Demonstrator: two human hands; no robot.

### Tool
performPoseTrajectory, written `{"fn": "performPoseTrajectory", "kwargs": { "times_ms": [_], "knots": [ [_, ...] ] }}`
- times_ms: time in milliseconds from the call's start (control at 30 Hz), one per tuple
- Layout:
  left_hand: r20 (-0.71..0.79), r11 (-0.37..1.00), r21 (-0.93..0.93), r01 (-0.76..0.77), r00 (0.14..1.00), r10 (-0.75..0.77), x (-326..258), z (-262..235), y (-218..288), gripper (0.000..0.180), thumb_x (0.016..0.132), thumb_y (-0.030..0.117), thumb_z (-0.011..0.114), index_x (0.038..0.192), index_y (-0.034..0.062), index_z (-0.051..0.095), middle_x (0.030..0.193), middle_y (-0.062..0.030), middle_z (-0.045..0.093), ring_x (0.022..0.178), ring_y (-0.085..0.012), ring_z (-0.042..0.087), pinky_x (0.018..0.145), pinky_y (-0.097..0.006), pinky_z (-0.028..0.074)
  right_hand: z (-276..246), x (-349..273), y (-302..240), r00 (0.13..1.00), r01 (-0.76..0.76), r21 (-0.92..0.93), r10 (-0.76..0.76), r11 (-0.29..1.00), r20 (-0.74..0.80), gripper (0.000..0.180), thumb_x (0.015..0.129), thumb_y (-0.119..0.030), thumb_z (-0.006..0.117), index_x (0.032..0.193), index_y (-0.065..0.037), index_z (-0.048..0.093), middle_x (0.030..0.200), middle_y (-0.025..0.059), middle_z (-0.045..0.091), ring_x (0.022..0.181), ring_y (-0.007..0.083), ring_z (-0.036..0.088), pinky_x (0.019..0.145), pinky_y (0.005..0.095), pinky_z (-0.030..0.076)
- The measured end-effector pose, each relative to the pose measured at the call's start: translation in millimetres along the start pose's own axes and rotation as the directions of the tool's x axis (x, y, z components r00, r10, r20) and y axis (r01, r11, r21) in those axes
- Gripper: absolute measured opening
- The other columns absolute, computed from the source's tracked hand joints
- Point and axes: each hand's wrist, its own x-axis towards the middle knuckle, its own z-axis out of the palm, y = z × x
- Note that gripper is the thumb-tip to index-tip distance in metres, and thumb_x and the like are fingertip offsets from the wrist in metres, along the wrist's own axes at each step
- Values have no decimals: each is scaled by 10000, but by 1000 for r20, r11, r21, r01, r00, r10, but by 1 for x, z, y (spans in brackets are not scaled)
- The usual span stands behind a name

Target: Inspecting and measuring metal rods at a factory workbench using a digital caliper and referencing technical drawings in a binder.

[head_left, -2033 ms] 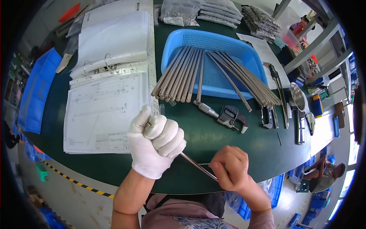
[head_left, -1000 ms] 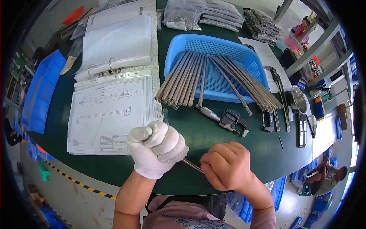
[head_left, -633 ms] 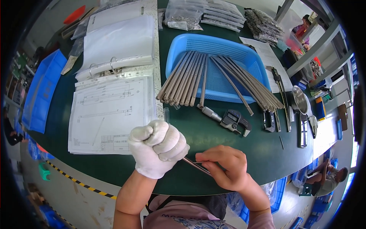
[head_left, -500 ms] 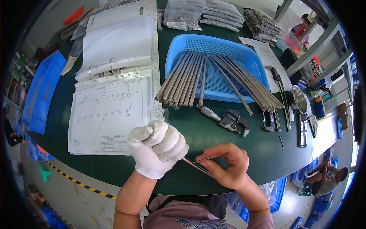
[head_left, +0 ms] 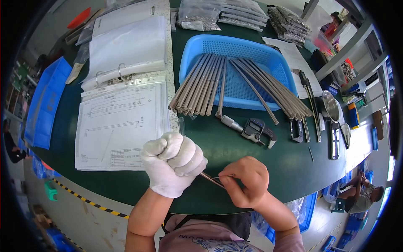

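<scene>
My left hand (head_left: 173,164), in a white glove, is closed around a slim metal rod (head_left: 211,179) whose bare end slants down to the right, toward my other hand. My bare right hand (head_left: 247,180) pinches a thin metal pin (head_left: 227,176) between thumb and fingertips. The pin's tip lies against or just over the rod; which of the two I cannot tell. The glove hides the rod's other end. Just beyond my hands, a digital micrometer (head_left: 253,131) lies on the green table (head_left: 294,176).
A blue perforated basket (head_left: 289,77) carries a left bundle of rods (head_left: 203,86) and a right bundle of rods (head_left: 275,92), ends overhanging its near rim. An open binder with drawings (head_left: 117,126) lies left. Calipers (head_left: 310,101), a metal bowl (head_left: 330,107) and a loose pin (head_left: 310,154) sit right.
My right hand's fingers have curled in tighter around the pin, and the hand has turned slightly. My left hand keeps its hold on the rod, nearly still.
</scene>
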Motion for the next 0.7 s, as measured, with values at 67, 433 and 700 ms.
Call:
{"fn": "performPoseTrajectory", "kwargs": {
  "times_ms": [67, 433, 700],
  "knots": [
    [20, 999, 33, -28, 999, 27, -1, -1, 1, 365, 782, 293, 509, 511, 159, 306, 447, 37, 289, 374, -100, 261, 394, -272, 186, 0, -1, 3, 998, -49, 114, 53, 992, -24, 88, 633, 1, 629, 709, -27, 593, 618, 56, 605, 499, 187, 567, 465, 271, 404],
    [1, 1000, 9, -24, 1000, 24, -3, 0, 4, 358, 789, 288, 506, 517, 158, 313, 460, 31, 294, 387, -98, 257, 395, -274, 176, -9, 14, -6, 989, 79, -98, -66, 992, 129, 105, 621, -11, 628, 709, -59, 596, 601, 33, 590, 464, 188, 538, 426, 280, 391],
    [68, 999, 20, -30, 997, 28, 1, 2, -1, 328, 824, 264, 454, 548, 146, 321, 461, 19, 275, 357, -94, 232, 341, -255, 147, -18, 11, -2, 975, 21, -35, -13, 999, 223, 91, 652, -33, 644, 719, -63, 590, 624, 32, 587, 465, 195, 526, 421, 296, 371]
  ]
}}
